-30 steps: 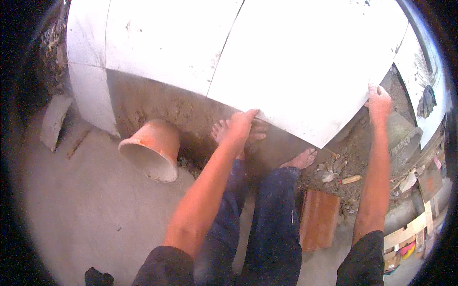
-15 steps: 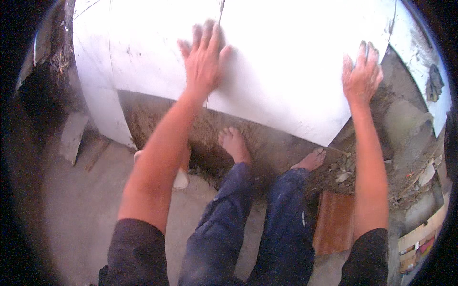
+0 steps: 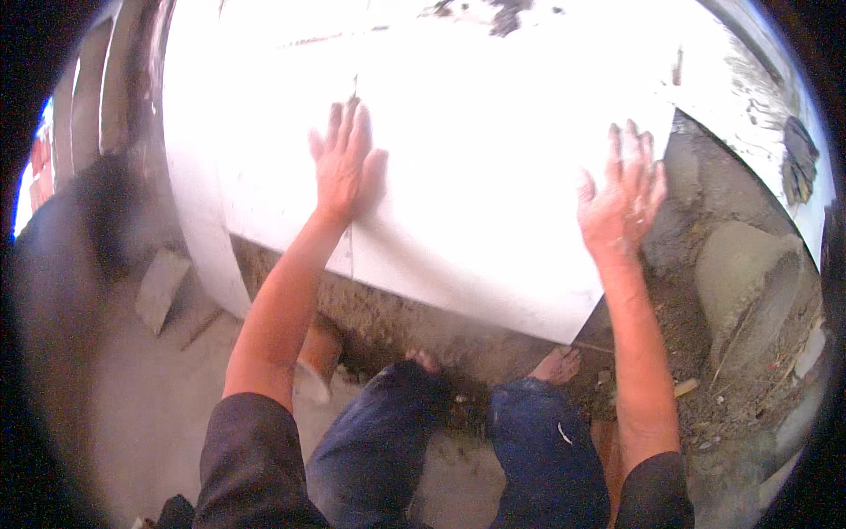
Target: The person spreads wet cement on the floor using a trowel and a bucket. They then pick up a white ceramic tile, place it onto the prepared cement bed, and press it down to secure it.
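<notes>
A large white floor tile (image 3: 476, 203) lies in front of me, its near right corner jutting over the damp grey-brown mortar bed (image 3: 397, 304). My left hand (image 3: 344, 167) rests flat on the white surface near the seam with the neighbouring white tile (image 3: 273, 207), fingers spread. Toward the tile's right edge, my right hand (image 3: 624, 198) lies palm down, fingers apart, with pale dust on its skin. Neither hand grips anything. Glare washes out much of the tile surface and part of the seams.
A dark crumpled glove or rag (image 3: 800, 160) lies on a pale slab at the right. Below it sits a grey mortar-covered lump (image 3: 740, 273). At the left are a loose tile offcut (image 3: 162, 289) and an orange-brown rounded object (image 3: 321, 348). My bare foot (image 3: 557, 363) stands beside the mortar.
The view has tilted up, showing dark smudges farther off on the white surface. Both hands stay on the tile, and the right hand's fingers are spread wider. My left knee is bent further forward.
</notes>
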